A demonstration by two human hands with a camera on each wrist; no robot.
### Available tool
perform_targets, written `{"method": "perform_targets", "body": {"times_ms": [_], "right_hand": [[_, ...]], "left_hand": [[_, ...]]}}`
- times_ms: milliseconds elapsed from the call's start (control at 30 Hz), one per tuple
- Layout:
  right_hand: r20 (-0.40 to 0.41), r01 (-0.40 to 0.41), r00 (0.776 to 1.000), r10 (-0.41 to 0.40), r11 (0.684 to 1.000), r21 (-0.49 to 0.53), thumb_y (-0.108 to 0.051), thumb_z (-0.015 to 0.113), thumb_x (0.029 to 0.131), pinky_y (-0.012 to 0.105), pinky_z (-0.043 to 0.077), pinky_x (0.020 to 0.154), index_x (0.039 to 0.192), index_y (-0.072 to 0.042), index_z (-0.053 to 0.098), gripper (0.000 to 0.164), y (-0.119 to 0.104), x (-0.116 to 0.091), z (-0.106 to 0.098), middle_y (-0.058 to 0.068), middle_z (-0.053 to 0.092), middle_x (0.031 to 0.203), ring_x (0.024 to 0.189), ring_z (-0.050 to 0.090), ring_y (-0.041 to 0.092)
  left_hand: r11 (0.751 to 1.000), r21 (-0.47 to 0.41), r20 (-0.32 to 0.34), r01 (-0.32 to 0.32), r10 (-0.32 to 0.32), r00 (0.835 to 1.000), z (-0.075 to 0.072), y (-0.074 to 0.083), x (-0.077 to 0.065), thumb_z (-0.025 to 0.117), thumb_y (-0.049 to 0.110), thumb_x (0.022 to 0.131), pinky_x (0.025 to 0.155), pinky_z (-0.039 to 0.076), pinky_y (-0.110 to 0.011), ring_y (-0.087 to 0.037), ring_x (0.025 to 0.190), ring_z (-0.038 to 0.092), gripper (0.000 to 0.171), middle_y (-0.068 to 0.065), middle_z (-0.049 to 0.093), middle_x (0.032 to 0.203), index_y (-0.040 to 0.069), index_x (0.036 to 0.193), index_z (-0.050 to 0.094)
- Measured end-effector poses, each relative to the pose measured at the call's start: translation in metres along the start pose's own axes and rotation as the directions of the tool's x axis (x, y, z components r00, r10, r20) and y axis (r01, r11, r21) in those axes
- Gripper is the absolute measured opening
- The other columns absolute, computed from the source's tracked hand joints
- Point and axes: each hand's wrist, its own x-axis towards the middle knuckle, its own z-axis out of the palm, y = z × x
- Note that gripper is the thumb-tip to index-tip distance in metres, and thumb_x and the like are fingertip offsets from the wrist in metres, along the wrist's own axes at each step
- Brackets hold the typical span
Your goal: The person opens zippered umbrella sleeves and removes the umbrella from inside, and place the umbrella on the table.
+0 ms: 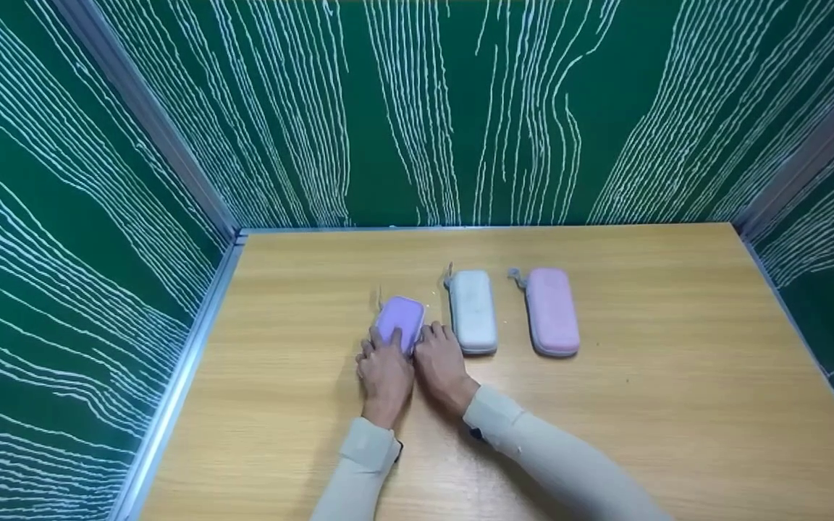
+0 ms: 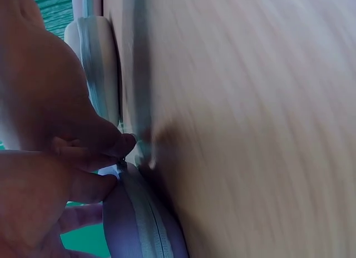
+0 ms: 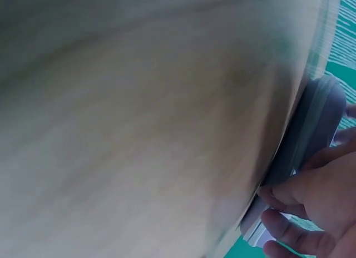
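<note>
Green walls (image 1: 381, 188), streaked with wavy white lines, enclose a wooden counter (image 1: 265, 427). On it, a pink case (image 1: 553, 311) lies right of a pale grey case (image 1: 473, 311). The left hand's (image 1: 386, 373) grip is partly closed on a purple case (image 1: 402, 315), leftmost of the three. The right hand's (image 1: 444, 362) grip, fingertips together, pinches the zipper pull (image 2: 122, 165) at its side.
</note>
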Motion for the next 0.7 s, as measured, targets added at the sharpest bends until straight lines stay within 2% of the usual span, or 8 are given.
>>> {"method": "perform_targets", "body": {"times_ms": [133, 267, 467, 533, 700], "right_hand": [[0.013, -0.017, 1.000, 0.016, 0.999, 0.046, -0.005, 0.071, 0.090, 0.040, 0.052, 0.086, 0.094, -0.003, 0.079, 0.010, 0.004, 0.000, 0.000, 0.010, 0.068, 0.096, 0.095, 0.060, 0.028], [0.012, -0.003, 1.000, 0.002, 0.999, 0.050, -0.004, 0.072, 0.089, 0.040, 0.052, 0.087, 0.099, -0.003, 0.079, 0.012, 0.007, 0.002, 0.000, 0.010, 0.068, 0.099, 0.097, 0.060, 0.028], [0.025, 0.007, 1.000, -0.009, 0.998, 0.068, -0.002, 0.076, 0.086, 0.041, 0.053, 0.087, 0.101, -0.002, 0.080, 0.015, 0.011, 0.004, 0.000, 0.011, 0.069, 0.100, 0.096, 0.060, 0.029], [0.043, 0.008, 0.999, -0.012, 0.996, 0.084, -0.001, 0.076, 0.086, 0.041, 0.053, 0.088, 0.101, -0.003, 0.080, 0.016, 0.012, 0.004, 0.000, 0.011, 0.069, 0.101, 0.097, 0.060, 0.029], [0.041, 0.025, 0.999, -0.029, 0.994, 0.105, 0.000, 0.076, 0.087, 0.041, 0.054, 0.088, 0.104, -0.005, 0.079, 0.019, 0.015, 0.004, -0.001, 0.011, 0.069, 0.104, 0.099, 0.061, 0.030]], "left_hand": [[0.998, -0.034, 0.024, -0.045, 0.046, 0.999, -0.002, -0.008, 0.000, 0.081, 0.028, 0.089, 0.075, 0.060, -0.052, -0.042, 0.107, 0.066, 0.050, -0.026, 0.061, 0.137, 0.018, 0.137, 0.070], [0.988, -0.136, 0.085, -0.074, 0.086, 0.993, -0.011, -0.019, 0.001, 0.080, 0.023, 0.092, 0.075, 0.061, -0.053, -0.041, 0.109, 0.066, 0.048, -0.025, 0.061, 0.137, 0.013, 0.138, 0.069], [0.955, -0.295, 0.220, -0.021, 0.089, 0.971, -0.024, -0.030, 0.003, 0.079, 0.015, 0.093, 0.083, 0.060, -0.062, -0.043, 0.122, 0.064, 0.048, -0.025, 0.059, 0.146, 0.009, 0.139, 0.069], [0.948, -0.317, 0.227, -0.016, 0.092, 0.970, -0.025, -0.031, 0.004, 0.079, 0.015, 0.093, 0.085, 0.059, -0.062, -0.043, 0.123, 0.063, 0.047, -0.025, 0.059, 0.145, 0.009, 0.138, 0.070], [0.948, -0.314, 0.164, -0.048, 0.104, 0.981, -0.024, -0.029, 0.001, 0.081, 0.012, 0.090, 0.079, 0.060, -0.060, -0.044, 0.113, 0.067, 0.044, -0.027, 0.064, 0.135, 0.005, 0.133, 0.072]]}}
